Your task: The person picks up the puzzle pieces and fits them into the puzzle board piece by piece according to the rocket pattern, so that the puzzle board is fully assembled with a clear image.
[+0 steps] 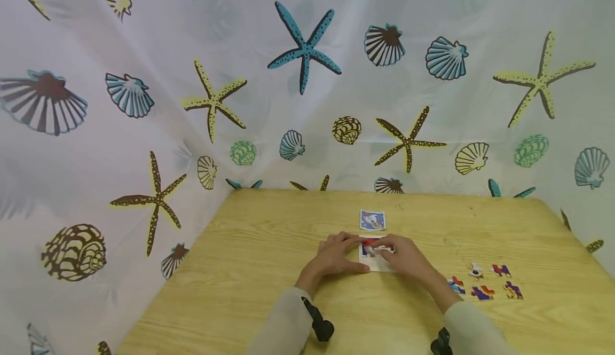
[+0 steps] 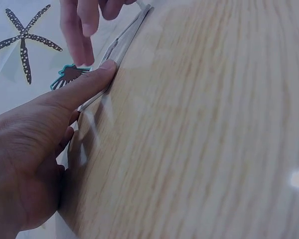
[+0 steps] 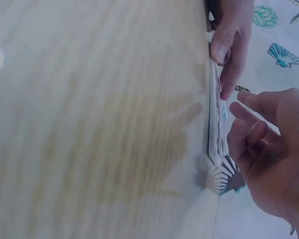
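A small puzzle board (image 1: pixel 379 265) with a pale border lies on the table, with red, purple and whitish pieces in its upper part. My left hand (image 1: pixel 334 254) grips its left side, thumb at the near edge and fingers at the far edge. In the left wrist view the left thumb lies along the board's edge (image 2: pixel 120 50). My right hand (image 1: pixel 408 259) is over the board's right part, its fingertips near a whitish piece (image 1: pixel 387 248). The right wrist view shows the right hand (image 3: pixel 274 144) with fingers loosely bent beside the board (image 3: pixel 214 119), no piece visible between them.
Several loose puzzle pieces (image 1: pixel 482 292) lie on the table (image 1: pixel 250 269) to the right of my right hand. A small square picture card (image 1: pixel 372 220) lies just beyond the board. A cloth with shells and starfish (image 1: pixel 269 109) hangs behind and at the sides.
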Demonstrator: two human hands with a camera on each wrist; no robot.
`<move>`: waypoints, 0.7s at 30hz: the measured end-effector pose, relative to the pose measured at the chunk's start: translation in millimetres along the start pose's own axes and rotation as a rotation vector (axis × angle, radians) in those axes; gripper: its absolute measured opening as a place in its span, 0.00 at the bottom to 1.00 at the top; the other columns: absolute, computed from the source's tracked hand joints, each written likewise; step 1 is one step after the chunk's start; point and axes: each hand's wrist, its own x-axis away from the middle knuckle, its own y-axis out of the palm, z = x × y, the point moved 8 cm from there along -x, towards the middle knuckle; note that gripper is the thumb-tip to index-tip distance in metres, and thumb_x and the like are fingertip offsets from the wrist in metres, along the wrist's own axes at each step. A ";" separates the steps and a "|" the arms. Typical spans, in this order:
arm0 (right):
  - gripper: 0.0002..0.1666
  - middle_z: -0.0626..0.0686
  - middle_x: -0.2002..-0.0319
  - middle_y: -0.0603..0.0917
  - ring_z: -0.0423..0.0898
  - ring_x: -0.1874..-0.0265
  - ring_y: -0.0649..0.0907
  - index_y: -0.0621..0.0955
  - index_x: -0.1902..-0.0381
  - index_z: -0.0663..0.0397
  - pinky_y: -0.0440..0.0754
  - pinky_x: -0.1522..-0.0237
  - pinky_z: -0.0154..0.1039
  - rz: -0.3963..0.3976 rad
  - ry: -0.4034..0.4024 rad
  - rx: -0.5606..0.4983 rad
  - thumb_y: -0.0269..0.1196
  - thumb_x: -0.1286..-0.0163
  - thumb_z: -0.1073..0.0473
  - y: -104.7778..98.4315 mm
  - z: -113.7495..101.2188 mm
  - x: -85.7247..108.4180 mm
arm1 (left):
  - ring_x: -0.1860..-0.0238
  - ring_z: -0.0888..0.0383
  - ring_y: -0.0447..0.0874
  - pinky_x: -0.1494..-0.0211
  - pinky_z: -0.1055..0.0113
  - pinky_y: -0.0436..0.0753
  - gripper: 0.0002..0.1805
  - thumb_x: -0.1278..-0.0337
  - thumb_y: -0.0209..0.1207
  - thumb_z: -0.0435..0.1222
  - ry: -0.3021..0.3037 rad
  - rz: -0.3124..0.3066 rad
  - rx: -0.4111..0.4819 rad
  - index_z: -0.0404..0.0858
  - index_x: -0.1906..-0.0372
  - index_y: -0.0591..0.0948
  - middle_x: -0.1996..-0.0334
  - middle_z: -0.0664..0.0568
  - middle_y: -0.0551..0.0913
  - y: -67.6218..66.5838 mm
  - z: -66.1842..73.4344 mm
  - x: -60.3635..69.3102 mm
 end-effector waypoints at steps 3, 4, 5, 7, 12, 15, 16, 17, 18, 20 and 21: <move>0.15 0.61 0.41 0.85 0.58 0.56 0.87 0.88 0.45 0.57 0.84 0.52 0.58 0.006 0.073 -0.064 0.60 0.23 0.66 -10.3 12.2 8.6 | 0.35 0.51 0.65 0.35 0.49 0.63 0.44 0.47 0.70 0.65 -0.008 -0.003 -0.002 0.62 0.24 0.72 0.29 0.56 0.70 3.0 0.2 0.0; 0.15 0.62 0.40 0.84 0.55 0.66 0.87 0.87 0.44 0.57 0.86 0.60 0.54 0.005 0.092 -0.084 0.59 0.22 0.66 -13.6 15.8 11.4 | 0.35 0.50 0.65 0.34 0.49 0.63 0.44 0.47 0.70 0.65 -0.011 -0.002 0.000 0.62 0.24 0.72 0.28 0.56 0.70 3.5 0.3 -0.2; 0.15 0.63 0.39 0.83 0.51 0.76 0.84 0.87 0.43 0.57 0.85 0.69 0.50 0.002 0.109 -0.106 0.59 0.22 0.65 -16.7 20.0 13.8 | 0.34 0.50 0.65 0.33 0.48 0.62 0.44 0.47 0.70 0.65 -0.010 -0.003 -0.002 0.62 0.24 0.72 0.29 0.55 0.70 4.0 0.5 -0.3; 0.16 0.65 0.37 0.81 0.45 0.90 0.73 0.85 0.41 0.58 0.80 0.82 0.44 -0.009 0.145 -0.151 0.59 0.21 0.64 -22.3 26.9 19.2 | 0.33 0.49 0.65 0.31 0.46 0.61 0.43 0.46 0.69 0.65 -0.003 -0.008 -0.005 0.62 0.24 0.71 0.28 0.55 0.70 4.4 1.4 0.3; 0.18 0.67 0.36 0.80 0.41 0.93 0.66 0.83 0.38 0.59 0.75 0.87 0.42 -0.014 0.160 -0.175 0.59 0.21 0.62 -34.4 39.1 30.2 | 0.33 0.49 0.65 0.30 0.44 0.60 0.44 0.45 0.69 0.64 0.003 -0.010 -0.008 0.61 0.23 0.71 0.28 0.54 0.70 4.3 3.2 2.9; 0.19 0.66 0.39 0.82 0.40 0.94 0.66 0.82 0.37 0.61 0.75 0.88 0.42 -0.021 0.148 -0.183 0.59 0.21 0.62 -39.3 44.5 34.6 | 0.33 0.49 0.65 0.31 0.45 0.61 0.44 0.46 0.70 0.63 0.001 -0.002 -0.002 0.60 0.24 0.71 0.28 0.54 0.70 1.9 4.1 3.3; 0.19 0.66 0.39 0.82 0.40 0.94 0.65 0.82 0.37 0.61 0.75 0.88 0.42 -0.028 0.146 -0.190 0.59 0.21 0.62 -40.4 46.2 36.4 | 0.34 0.49 0.65 0.31 0.45 0.61 0.44 0.46 0.70 0.63 0.003 -0.002 0.000 0.59 0.24 0.71 0.28 0.53 0.70 1.5 4.6 3.6; 0.19 0.66 0.39 0.82 0.40 0.94 0.65 0.81 0.36 0.62 0.74 0.88 0.42 -0.031 0.146 -0.192 0.60 0.21 0.62 -41.8 47.9 38.4 | 0.33 0.49 0.65 0.31 0.45 0.61 0.44 0.46 0.70 0.63 0.007 -0.003 0.002 0.60 0.23 0.71 0.28 0.53 0.70 1.2 5.2 3.9; 0.20 0.66 0.40 0.83 0.40 0.94 0.64 0.81 0.36 0.61 0.74 0.88 0.41 -0.032 0.146 -0.183 0.60 0.22 0.62 -43.1 49.9 40.1 | 0.33 0.48 0.65 0.31 0.44 0.61 0.44 0.46 0.71 0.62 0.012 -0.002 0.005 0.60 0.24 0.71 0.28 0.53 0.71 0.9 5.9 4.2; 0.20 0.65 0.40 0.83 0.42 0.89 0.69 0.82 0.37 0.61 0.75 0.84 0.41 -0.024 0.140 -0.155 0.61 0.23 0.62 -46.9 52.8 43.9 | 0.33 0.48 0.65 0.32 0.44 0.61 0.43 0.46 0.71 0.62 0.022 0.000 0.012 0.62 0.24 0.71 0.29 0.53 0.71 0.6 7.0 4.6; 0.20 0.64 0.40 0.83 0.44 0.84 0.74 0.82 0.37 0.61 0.76 0.80 0.41 -0.020 0.140 -0.143 0.62 0.23 0.62 -49.1 54.2 45.8 | 0.32 0.47 0.65 0.32 0.44 0.61 0.43 0.46 0.71 0.61 0.029 0.001 0.016 0.63 0.24 0.71 0.29 0.53 0.71 0.6 7.6 4.7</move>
